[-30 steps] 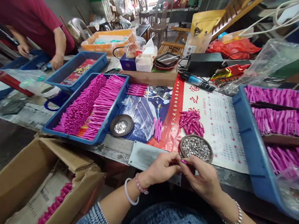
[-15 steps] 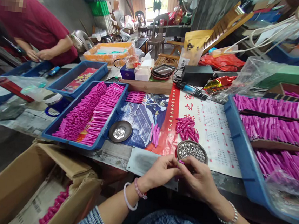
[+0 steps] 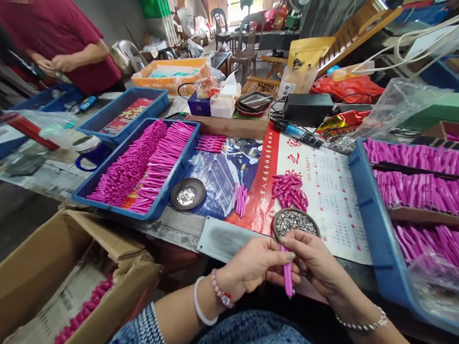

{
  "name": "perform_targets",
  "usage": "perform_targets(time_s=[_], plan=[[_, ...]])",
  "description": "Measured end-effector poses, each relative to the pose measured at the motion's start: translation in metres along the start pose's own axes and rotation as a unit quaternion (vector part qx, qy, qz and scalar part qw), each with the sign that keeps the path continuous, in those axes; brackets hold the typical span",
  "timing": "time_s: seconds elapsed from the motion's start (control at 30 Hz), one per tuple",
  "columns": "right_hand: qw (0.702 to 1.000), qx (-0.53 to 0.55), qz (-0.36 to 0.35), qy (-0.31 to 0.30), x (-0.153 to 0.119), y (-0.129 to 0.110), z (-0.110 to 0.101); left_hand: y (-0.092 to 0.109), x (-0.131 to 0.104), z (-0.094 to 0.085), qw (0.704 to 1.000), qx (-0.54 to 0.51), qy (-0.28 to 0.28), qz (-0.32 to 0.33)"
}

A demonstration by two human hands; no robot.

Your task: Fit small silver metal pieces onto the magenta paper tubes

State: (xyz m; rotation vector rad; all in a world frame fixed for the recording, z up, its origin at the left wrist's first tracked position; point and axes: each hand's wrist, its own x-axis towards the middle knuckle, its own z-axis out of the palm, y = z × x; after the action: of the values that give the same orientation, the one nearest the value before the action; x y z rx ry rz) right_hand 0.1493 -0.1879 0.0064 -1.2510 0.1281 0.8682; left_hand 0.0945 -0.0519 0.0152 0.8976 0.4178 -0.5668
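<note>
Between my two hands is a slim pink plastic stick (image 3: 287,277), its lower end slanting down toward my body. My left hand (image 3: 256,264) is closed on it from the left, thumb pressed along its side. My right hand (image 3: 314,256) pinches its upper end, close to the rim of a round dish (image 3: 274,231) of small silvery metal pieces (image 3: 294,221). Just beyond that dish lies a pile of darker, glossy pink pieces (image 3: 290,192). A few pink sticks (image 3: 240,200) rest on the poster to the left. Whether anything small sits between my fingertips is hidden.
On the left, a blue tray (image 3: 156,211) carries stacked pink sticks, beside a small dark dish (image 3: 196,201) of shiny bits. Another blue tray (image 3: 371,221) stands right. An open cardboard box (image 3: 12,275) is below left. A co-worker (image 3: 64,37) stands across the table.
The pink stick, mostly hidden behind my fingers before, now shows with its lower end pointing toward me. My right fingers have shifted to its upper end. The view has moved slightly.
</note>
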Motion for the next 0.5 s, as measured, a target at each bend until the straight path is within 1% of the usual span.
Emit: perform_targets(time_s=[0.23,0.4,0.43,0.5], plan=[[0.998,0.05,0.031,-0.014,-0.007,0.004,0.009,-0.008,-0.007,0.002,0.999,-0.031,0.009,0.014],[0.995,0.093,0.026,-0.03,-0.006,0.006,0.009,-0.016,-0.003,0.005,0.994,-0.097,0.02,0.046],[0.995,0.095,0.024,-0.034,-0.006,0.007,0.009,-0.018,-0.001,0.006,0.991,-0.121,0.027,0.039],[0.995,0.094,0.022,-0.039,-0.006,0.011,0.011,-0.021,0.002,0.008,0.983,-0.175,0.049,0.003]])
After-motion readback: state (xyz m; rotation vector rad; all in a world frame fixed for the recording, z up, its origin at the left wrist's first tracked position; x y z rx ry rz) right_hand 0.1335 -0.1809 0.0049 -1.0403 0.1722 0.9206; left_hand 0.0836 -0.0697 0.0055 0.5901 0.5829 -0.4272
